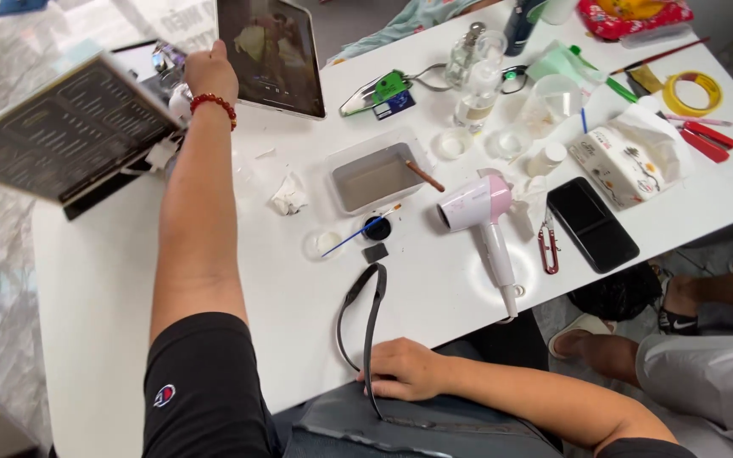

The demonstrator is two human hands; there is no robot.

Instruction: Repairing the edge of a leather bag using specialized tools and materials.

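White table (120,280), seen from above, cluttered along its far half. Left hand (209,72), arm stretched out and wrist in a red bead bracelet (214,104), closes on a small shiny object (167,61) at the far edge, between a dark printed board (65,131) and a tablet (271,55). Right hand (405,369) rests loosely curled at the near edge, fingers on a dark strap (371,318) of a grey bag (417,428). Shallow tray (375,178) and pink hair dryer (481,212) lie mid-table.
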